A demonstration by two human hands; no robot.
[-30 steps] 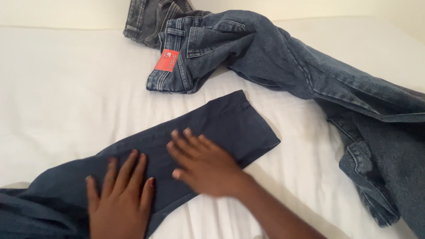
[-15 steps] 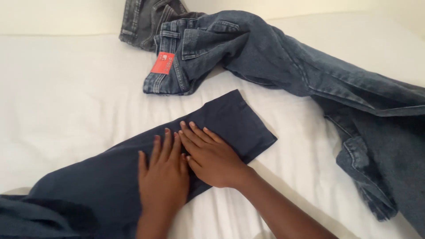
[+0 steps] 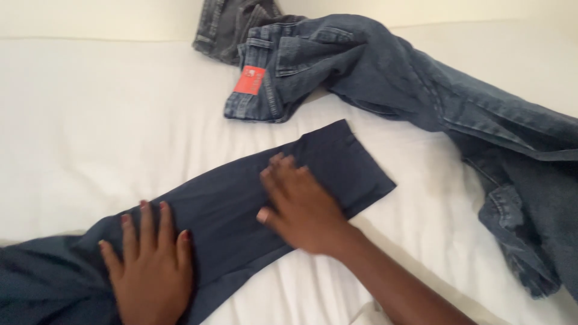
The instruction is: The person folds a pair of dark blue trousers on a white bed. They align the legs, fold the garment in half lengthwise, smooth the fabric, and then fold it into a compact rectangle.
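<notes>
Here we see both of our hands lying flat on a dark navy trouser leg that stretches across a white bed sheet from the lower left corner up toward the middle. Our left hand rests on the leg near the lower left, palm down, with the fingers spread open and pointing away from us; it grips nothing. Our right hand lies further along the same leg, closer to its hem, also palm down with the fingers stretched out and slightly blurred, pressing on the cloth and not closed around it. The two hands are well apart on the fabric. The hem end of the leg sits just beyond our right hand, squared off and flat on the sheet. Above it, near the top of the view, lies a pair of blue jeans with a red tag at the waistband, its legs trailing off to the right edge. A grey pair of jeans peeks out behind it, touching it.
</notes>
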